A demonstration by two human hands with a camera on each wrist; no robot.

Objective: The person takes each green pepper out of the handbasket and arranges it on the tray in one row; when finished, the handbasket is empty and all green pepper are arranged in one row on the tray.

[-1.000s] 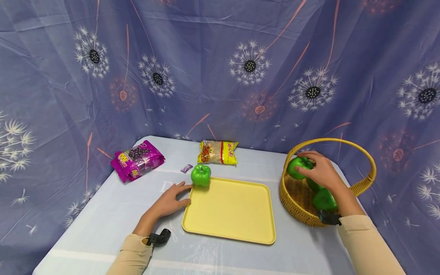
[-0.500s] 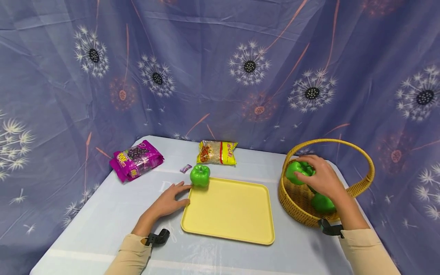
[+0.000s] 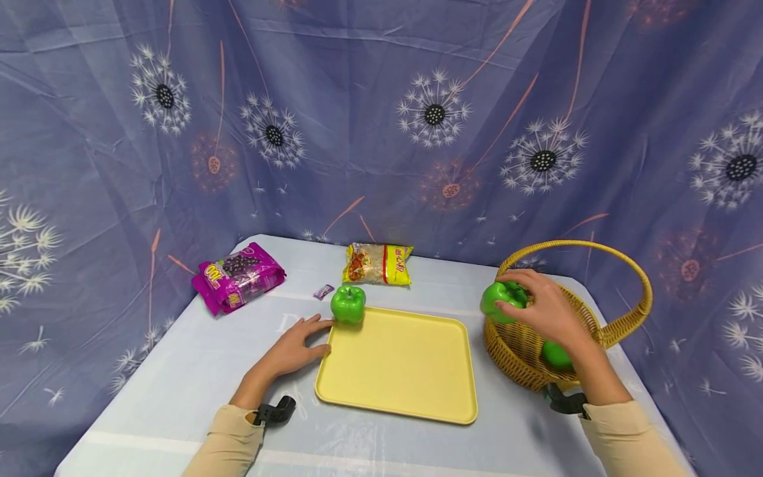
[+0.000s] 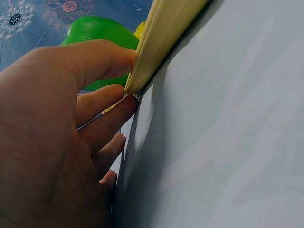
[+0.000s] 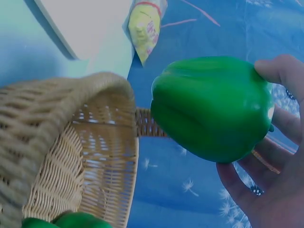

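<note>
My right hand (image 3: 545, 306) grips a green bell pepper (image 3: 497, 305) by its stem end, raised over the left rim of the wicker basket (image 3: 505, 351). In the right wrist view the held pepper (image 5: 213, 109) is beside the basket opening, thumb on one side and fingers on the other. More green pepper (image 3: 557, 356) shows inside the basket, partly behind my right arm. My left hand (image 3: 295, 348) rests at the left edge of the yellow tray (image 3: 399, 364), its fingertips touching the outer rim. Another green bell pepper (image 3: 348, 303) stands upright at the tray's far left corner.
A purple snack bag (image 3: 240, 278) lies at the far left of the table (image 3: 352, 444). Behind the tray are a small wrapped candy (image 3: 324, 291) and a yellow-ended food packet (image 3: 377, 264). The basket's tall handle (image 3: 634, 321) arches up at the right.
My right hand has brought the bell pepper up out of the basket and leftward over its rim. The left hand and the tray stay where they were.
</note>
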